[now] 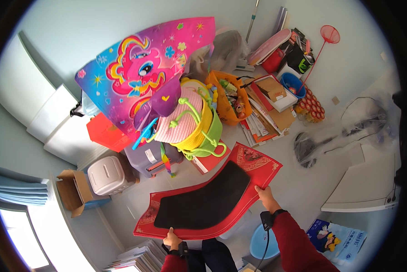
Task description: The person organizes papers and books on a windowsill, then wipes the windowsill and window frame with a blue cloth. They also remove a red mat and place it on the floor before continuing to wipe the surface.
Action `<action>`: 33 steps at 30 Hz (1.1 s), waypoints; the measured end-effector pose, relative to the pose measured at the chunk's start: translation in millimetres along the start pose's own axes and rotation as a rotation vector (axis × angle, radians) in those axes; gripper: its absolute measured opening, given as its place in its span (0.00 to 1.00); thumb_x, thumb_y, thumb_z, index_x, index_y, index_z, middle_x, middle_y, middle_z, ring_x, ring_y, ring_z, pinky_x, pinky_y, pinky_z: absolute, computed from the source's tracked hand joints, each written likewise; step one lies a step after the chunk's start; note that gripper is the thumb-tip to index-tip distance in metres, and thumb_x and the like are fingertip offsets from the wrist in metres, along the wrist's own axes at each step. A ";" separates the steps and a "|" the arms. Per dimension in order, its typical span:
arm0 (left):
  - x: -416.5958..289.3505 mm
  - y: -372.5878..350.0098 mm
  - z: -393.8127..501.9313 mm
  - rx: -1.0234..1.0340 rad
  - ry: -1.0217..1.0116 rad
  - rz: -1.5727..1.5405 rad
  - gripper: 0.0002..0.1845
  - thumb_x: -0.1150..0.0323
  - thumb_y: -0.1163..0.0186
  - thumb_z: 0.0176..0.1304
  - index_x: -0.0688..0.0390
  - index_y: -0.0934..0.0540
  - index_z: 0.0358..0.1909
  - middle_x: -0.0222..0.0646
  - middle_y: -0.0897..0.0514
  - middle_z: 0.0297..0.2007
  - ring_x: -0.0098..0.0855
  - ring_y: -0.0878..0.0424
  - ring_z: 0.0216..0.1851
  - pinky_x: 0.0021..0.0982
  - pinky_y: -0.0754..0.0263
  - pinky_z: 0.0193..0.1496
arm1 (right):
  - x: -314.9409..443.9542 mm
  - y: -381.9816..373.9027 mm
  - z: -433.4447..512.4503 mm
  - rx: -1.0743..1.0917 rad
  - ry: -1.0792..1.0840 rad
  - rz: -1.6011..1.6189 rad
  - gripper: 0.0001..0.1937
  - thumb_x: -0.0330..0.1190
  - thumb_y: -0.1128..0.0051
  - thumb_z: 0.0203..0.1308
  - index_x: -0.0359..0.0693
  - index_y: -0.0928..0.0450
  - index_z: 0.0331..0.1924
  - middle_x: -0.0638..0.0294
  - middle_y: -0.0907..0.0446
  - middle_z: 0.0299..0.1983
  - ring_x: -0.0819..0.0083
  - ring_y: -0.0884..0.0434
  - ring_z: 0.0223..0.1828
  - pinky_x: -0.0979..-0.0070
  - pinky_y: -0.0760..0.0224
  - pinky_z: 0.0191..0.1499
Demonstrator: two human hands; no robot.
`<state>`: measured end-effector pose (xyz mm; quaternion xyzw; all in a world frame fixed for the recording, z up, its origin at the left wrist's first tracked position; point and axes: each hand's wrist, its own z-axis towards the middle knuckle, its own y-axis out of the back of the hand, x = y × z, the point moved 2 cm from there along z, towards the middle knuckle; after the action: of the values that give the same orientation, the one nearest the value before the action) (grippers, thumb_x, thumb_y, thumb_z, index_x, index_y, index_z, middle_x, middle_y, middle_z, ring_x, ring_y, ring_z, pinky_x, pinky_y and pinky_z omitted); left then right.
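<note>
A red patterned mat [261, 173] with a black mat [203, 197] lying on it is held up in front of me, bent in the middle. My left hand [172, 239] grips its near edge at the lower left, thumb on top. My right hand [267, 198] pinches the red border at the right. Past the mat stand stacked rope baskets in pink, yellow and green [184, 122], beside a large pink and purple cartoon pony kite or sheet [139, 68].
A grey suitcase [149, 158], a lidded bin [106, 175] and an open cardboard box [70, 192] stand at the left. Flattened cardboard [271, 119] and an orange bag [220, 105] lie beyond. A plastic-wrapped fan [305, 149] is at the right, a blue basin [263, 242] near my right forearm.
</note>
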<state>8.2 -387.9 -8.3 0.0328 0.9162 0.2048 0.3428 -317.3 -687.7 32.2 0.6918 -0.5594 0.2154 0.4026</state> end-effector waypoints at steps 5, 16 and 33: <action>70.6 41.9 50.2 0.094 0.291 0.248 0.15 0.58 0.35 0.60 0.61 0.20 0.37 0.35 0.17 0.36 0.38 0.18 0.33 0.39 0.20 0.36 | -9.4 0.9 17.4 -0.120 -0.219 0.094 0.22 0.35 0.38 0.60 0.32 0.28 0.54 0.52 0.21 0.47 0.57 0.17 0.40 0.58 0.17 0.36; 128.0 119.3 69.7 0.411 0.403 -0.056 0.20 0.51 0.52 0.68 0.57 0.28 0.49 0.39 0.19 0.41 0.48 0.20 0.46 0.49 0.26 0.41 | -64.6 -5.0 -25.9 -0.046 -0.292 0.031 0.41 0.49 0.41 0.61 0.42 0.50 0.72 0.55 0.31 0.58 0.57 0.24 0.53 0.55 0.25 0.50; 41.1 503.7 -70.9 -0.260 0.023 0.372 0.20 0.49 0.31 0.49 0.59 0.16 0.25 0.45 0.14 0.29 0.44 0.16 0.35 0.41 0.24 0.41 | 59.9 -115.8 -226.8 1.061 -0.396 -0.593 0.11 0.33 0.50 0.66 0.37 0.25 0.47 0.59 0.23 0.29 0.75 0.24 0.23 0.74 0.31 0.22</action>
<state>-109.0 55.7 215.1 0.1543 0.8641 0.3811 0.2902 -156.2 -537.0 172.6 0.9491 -0.2255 0.2106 -0.0633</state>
